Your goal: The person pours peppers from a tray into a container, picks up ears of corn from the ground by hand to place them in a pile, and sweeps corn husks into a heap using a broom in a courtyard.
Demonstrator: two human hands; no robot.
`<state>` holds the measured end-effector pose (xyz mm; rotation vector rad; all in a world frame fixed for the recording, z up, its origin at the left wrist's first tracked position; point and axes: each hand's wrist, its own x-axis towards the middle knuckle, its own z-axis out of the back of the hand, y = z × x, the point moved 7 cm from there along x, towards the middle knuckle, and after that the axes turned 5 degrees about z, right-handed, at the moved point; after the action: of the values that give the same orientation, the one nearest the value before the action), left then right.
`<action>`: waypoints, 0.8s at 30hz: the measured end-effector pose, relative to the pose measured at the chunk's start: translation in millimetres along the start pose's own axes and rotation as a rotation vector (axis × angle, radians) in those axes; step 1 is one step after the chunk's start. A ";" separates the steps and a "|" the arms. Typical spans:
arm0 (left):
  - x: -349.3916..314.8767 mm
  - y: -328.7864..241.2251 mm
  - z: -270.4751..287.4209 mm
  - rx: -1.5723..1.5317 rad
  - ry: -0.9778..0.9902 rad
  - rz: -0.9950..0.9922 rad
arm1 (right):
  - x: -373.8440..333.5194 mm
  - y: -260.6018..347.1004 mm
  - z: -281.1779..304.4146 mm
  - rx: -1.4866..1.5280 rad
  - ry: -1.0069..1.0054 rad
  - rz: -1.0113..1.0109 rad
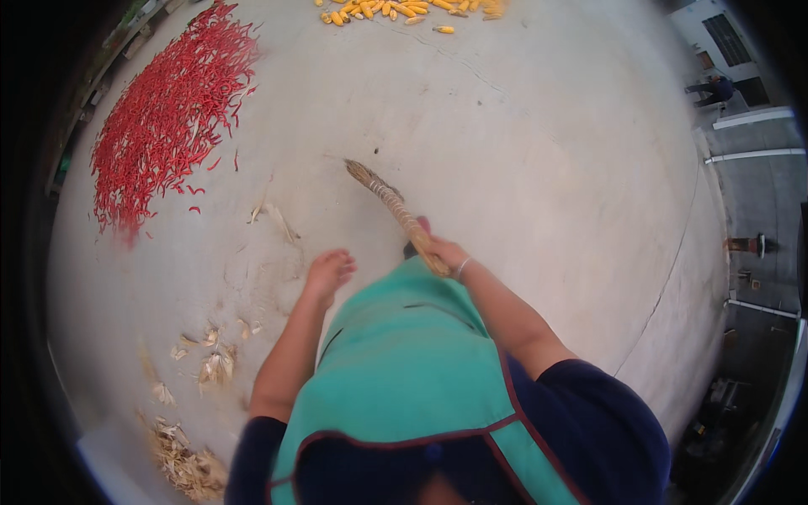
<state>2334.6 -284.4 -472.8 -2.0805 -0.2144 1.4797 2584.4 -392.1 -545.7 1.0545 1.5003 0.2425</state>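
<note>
My right hand [446,254] is closed round the handle end of a short straw hand broom [394,202]. The broom points away and to the left, its darker bristle tips out over the concrete floor. Pale bands wrap the broom along its length. My left hand [332,271] hangs free beside my green apron, fingers partly curled but apart, with nothing in it. Just beyond the left hand, thin dry corn husks [278,220] lie on the floor.
Red chili peppers [172,118] are spread thickly at the far left. Yellow corn cobs [404,10] lie at the far edge. A pile of husks [187,463] is at the near left, with loose husks [216,367] beyond it. Another person [714,91] is far right.
</note>
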 end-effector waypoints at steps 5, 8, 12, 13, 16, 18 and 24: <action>96.8 -58.4 -51.8 0.048 0.011 0.051 | 85.1 134.4 111.0 0.151 -0.168 0.018; 160.9 -83.0 -79.9 -0.005 -0.091 0.166 | 169.6 216.2 184.0 0.125 -0.294 0.114; 224.1 -109.3 -123.7 -0.068 -0.133 0.289 | 292.3 309.2 268.0 0.307 -0.369 0.113; 236.3 -113.4 -133.7 -0.077 -0.136 0.297 | 321.4 327.6 285.8 0.304 -0.379 0.085; 274.2 -128.0 -150.3 -0.096 -0.172 0.318 | 410.9 381.6 324.2 0.324 -0.457 -0.017; 298.5 -134.3 -151.9 -0.064 -0.206 0.368 | 465.9 414.0 338.2 0.235 -0.489 -0.038; 341.4 -151.7 -144.9 -0.151 -0.276 0.280 | 605.1 450.9 316.6 -0.052 -0.470 -0.043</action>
<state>2623.0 -60.4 -637.8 -2.0811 -0.1473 1.9773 3154.7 164.6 -731.8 0.9560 1.0849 -0.0003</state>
